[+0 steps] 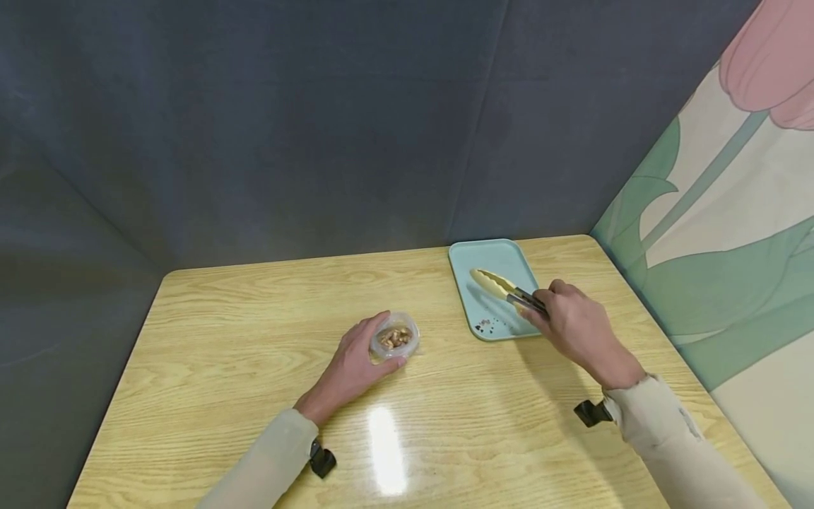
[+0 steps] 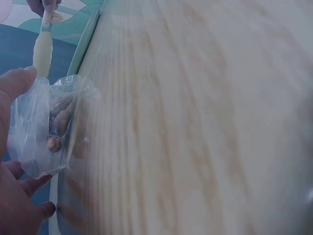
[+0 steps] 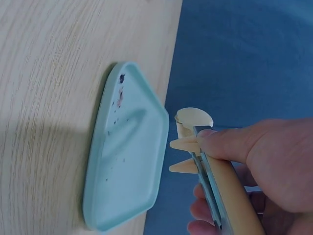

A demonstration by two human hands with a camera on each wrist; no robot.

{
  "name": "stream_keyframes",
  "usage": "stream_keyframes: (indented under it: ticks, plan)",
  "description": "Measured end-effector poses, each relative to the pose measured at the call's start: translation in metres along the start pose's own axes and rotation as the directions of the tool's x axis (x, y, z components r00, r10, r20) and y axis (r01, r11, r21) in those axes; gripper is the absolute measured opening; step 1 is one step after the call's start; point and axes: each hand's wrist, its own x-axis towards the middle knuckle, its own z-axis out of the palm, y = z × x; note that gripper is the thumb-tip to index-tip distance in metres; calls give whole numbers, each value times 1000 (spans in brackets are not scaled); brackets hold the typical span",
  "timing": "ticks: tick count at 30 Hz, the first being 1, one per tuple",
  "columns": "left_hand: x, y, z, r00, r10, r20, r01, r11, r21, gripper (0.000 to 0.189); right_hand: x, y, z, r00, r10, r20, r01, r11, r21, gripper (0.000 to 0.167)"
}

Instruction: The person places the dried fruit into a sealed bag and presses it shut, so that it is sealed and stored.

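Observation:
My left hand [image 1: 351, 364] curves its thumb and fingers round the sides of a small clear plastic bag [image 1: 411, 344], which stands on the table with its top open. Several brown nuts [image 1: 396, 337] lie inside; the left wrist view shows these nuts [image 2: 60, 122] through the crinkled plastic. With my right hand [image 1: 580, 326] I grip food tongs [image 1: 492, 283] with cream scalloped tips and dark handles. The tips hang above a light blue-green tray [image 1: 470, 249], close together with nothing visible between them. In the right wrist view, the thumb presses along the tongs [image 3: 222, 181].
Small dark and reddish crumbs [image 1: 485, 325] lie at the tray's near left corner. The wooden table [image 1: 254, 339] runs back to a dark cloth [image 1: 305, 141], and a flower-patterned cloth [image 1: 718, 247] hangs along the right side.

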Motion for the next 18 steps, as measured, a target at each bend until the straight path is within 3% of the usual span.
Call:
stream_keyframes:
  ticks: [18]
  plan:
    - [0, 0, 0, 1000, 4, -1, -4, 1000, -2, 87, -13, -42, -27, 998, -66, -23, 66, 998, 15, 24]
